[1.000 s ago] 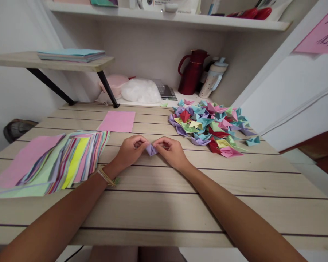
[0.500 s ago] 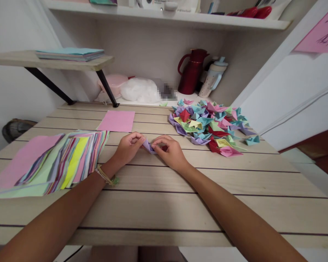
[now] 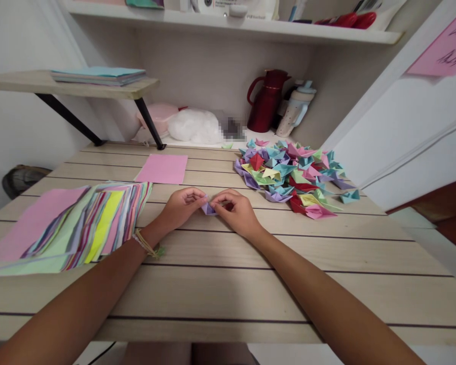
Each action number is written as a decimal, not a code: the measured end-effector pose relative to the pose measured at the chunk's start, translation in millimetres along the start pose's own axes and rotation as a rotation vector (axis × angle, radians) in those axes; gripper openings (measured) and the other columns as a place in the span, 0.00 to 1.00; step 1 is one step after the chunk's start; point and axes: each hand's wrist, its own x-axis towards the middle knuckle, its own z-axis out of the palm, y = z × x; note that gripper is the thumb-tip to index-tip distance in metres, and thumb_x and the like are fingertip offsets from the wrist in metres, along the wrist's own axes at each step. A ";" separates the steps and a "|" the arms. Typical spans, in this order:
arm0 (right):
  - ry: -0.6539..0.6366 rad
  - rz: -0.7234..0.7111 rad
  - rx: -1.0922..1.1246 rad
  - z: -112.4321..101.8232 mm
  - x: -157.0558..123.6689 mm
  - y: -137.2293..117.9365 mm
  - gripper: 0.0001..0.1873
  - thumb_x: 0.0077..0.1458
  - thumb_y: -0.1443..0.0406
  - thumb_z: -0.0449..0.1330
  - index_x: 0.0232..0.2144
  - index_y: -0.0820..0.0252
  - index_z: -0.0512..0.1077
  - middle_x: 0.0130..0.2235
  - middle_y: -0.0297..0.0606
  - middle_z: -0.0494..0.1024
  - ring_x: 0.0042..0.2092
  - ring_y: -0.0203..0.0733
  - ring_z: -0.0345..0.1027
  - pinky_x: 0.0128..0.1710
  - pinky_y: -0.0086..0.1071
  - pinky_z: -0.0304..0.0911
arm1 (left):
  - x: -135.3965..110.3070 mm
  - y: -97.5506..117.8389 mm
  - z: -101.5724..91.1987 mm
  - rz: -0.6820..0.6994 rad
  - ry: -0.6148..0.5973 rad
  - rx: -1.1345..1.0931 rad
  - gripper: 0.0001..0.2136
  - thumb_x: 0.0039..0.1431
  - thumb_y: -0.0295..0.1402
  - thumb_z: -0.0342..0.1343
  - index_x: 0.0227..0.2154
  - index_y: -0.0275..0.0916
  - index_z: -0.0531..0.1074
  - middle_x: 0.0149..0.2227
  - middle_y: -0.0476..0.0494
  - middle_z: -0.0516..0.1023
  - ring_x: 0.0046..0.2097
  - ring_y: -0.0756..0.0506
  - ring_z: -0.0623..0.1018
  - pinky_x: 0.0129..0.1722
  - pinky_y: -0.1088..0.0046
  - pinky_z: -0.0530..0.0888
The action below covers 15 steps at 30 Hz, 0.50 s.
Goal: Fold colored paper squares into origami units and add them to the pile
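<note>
A small folded piece of purple paper [image 3: 209,209] is held between my two hands, just above the middle of the table. My left hand [image 3: 183,207] pinches its left side between thumb and fingers. From the right, my right hand [image 3: 236,210] grips the other side with thumb and forefinger. The fingers cover much of the paper, so its full shape is hidden. To the right of my hands lies a heap of folded paper boats [image 3: 289,175] in many colours. A flat pink sheet [image 3: 162,169] lies beyond my left hand.
A fanned stack of coloured paper [image 3: 110,218] spreads at the left. On a raised shelf [image 3: 144,90] with black legs sits more paper [image 3: 99,75]. A dark red jug [image 3: 268,101], a pale bottle [image 3: 296,109] and a white plastic bag [image 3: 194,125] stand at the back.
My left hand has shifted slightly right, closer to my right hand. Less of the purple paper shows between them. The heap and the sheets have stayed put.
</note>
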 end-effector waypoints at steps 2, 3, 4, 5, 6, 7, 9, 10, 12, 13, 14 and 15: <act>-0.009 -0.001 -0.007 0.3 -0.2 -1.0 0.03 0.51 0.64 0.61 0.27 0.57 0.75 0.35 0.39 0.77 0.37 0.39 0.70 0.30 0.30 0.64 | -0.1 1.4 0.0 0.013 0.014 0.020 0.10 0.49 0.38 0.61 0.27 0.36 0.73 0.27 0.46 0.77 0.30 0.49 0.76 0.33 0.73 0.74; -0.011 0.001 -0.008 0.4 -0.2 -1.4 0.03 0.51 0.65 0.61 0.27 0.58 0.75 0.34 0.39 0.76 0.36 0.39 0.70 0.30 0.30 0.64 | 0.0 1.7 0.1 0.023 0.026 0.025 0.10 0.49 0.38 0.61 0.27 0.36 0.73 0.27 0.46 0.77 0.30 0.49 0.76 0.33 0.73 0.74; -0.012 0.004 -0.011 0.4 -0.2 -1.8 0.03 0.51 0.65 0.61 0.27 0.58 0.75 0.34 0.39 0.76 0.36 0.39 0.70 0.30 0.30 0.64 | 0.1 1.8 0.3 0.033 0.044 0.025 0.10 0.49 0.38 0.61 0.26 0.36 0.73 0.27 0.47 0.77 0.30 0.49 0.75 0.33 0.73 0.74; -0.014 0.008 -0.014 0.4 -0.2 -2.0 0.03 0.50 0.65 0.61 0.28 0.58 0.75 0.34 0.39 0.76 0.36 0.39 0.69 0.30 0.30 0.64 | 0.2 1.7 0.7 0.040 0.064 0.020 0.10 0.49 0.38 0.61 0.26 0.36 0.72 0.27 0.47 0.77 0.31 0.50 0.75 0.33 0.74 0.74; -0.018 0.010 -0.018 0.4 -0.1 -2.2 0.03 0.50 0.65 0.61 0.28 0.58 0.75 0.34 0.39 0.76 0.36 0.39 0.69 0.30 0.30 0.64 | 0.2 1.6 1.1 0.043 0.082 0.010 0.10 0.49 0.38 0.61 0.26 0.36 0.72 0.27 0.47 0.76 0.31 0.50 0.75 0.34 0.74 0.73; -0.024 0.010 -0.023 0.4 -0.1 -2.3 0.03 0.50 0.65 0.61 0.28 0.58 0.75 0.34 0.39 0.76 0.36 0.38 0.69 0.30 0.29 0.64 | 0.1 1.5 1.5 0.043 0.098 -0.005 0.10 0.49 0.38 0.61 0.26 0.36 0.72 0.27 0.47 0.76 0.31 0.50 0.75 0.34 0.74 0.73; -0.038 0.005 -0.028 0.1 0.0 -2.5 0.03 0.50 0.65 0.61 0.28 0.58 0.75 0.34 0.39 0.76 0.36 0.38 0.69 0.30 0.29 0.63 | -0.2 1.5 2.3 0.033 0.113 -0.037 0.10 0.48 0.37 0.61 0.27 0.36 0.71 0.27 0.48 0.76 0.30 0.51 0.74 0.33 0.74 0.73; -0.046 0.000 -0.029 0.0 -0.1 -2.5 0.03 0.50 0.65 0.61 0.28 0.58 0.75 0.34 0.39 0.76 0.35 0.38 0.69 0.30 0.29 0.63 | -0.5 1.8 2.7 0.026 0.114 -0.050 0.10 0.48 0.37 0.61 0.27 0.36 0.71 0.27 0.48 0.76 0.29 0.51 0.74 0.33 0.75 0.73; -0.058 -0.009 -0.031 -0.4 -0.2 -2.6 0.03 0.50 0.65 0.61 0.28 0.58 0.75 0.34 0.39 0.76 0.35 0.38 0.69 0.30 0.29 0.63 | -1.0 2.4 3.0 0.009 0.111 -0.065 0.10 0.48 0.37 0.61 0.27 0.36 0.70 0.26 0.48 0.75 0.29 0.51 0.74 0.31 0.74 0.73; -0.062 -0.013 -0.032 -0.5 -0.3 -2.6 0.03 0.50 0.65 0.61 0.28 0.58 0.75 0.34 0.39 0.76 0.35 0.38 0.69 0.30 0.29 0.63 | -1.1 2.5 3.0 0.001 0.109 -0.067 0.10 0.49 0.38 0.61 0.27 0.36 0.70 0.26 0.48 0.76 0.29 0.51 0.74 0.31 0.74 0.73; -0.063 -0.014 -0.034 -0.6 -0.3 -2.6 0.03 0.50 0.65 0.61 0.28 0.58 0.75 0.34 0.39 0.76 0.36 0.38 0.69 0.30 0.29 0.63 | -0.9 2.5 2.8 -0.008 0.106 -0.068 0.10 0.49 0.38 0.61 0.28 0.36 0.70 0.26 0.48 0.76 0.29 0.50 0.74 0.31 0.74 0.73; -0.063 -0.012 -0.034 -0.6 -0.3 -2.5 0.03 0.50 0.65 0.61 0.28 0.58 0.75 0.34 0.39 0.77 0.36 0.38 0.69 0.30 0.29 0.63 | -0.6 2.1 2.5 -0.015 0.104 -0.072 0.10 0.49 0.38 0.61 0.28 0.36 0.70 0.27 0.48 0.76 0.29 0.50 0.75 0.31 0.74 0.73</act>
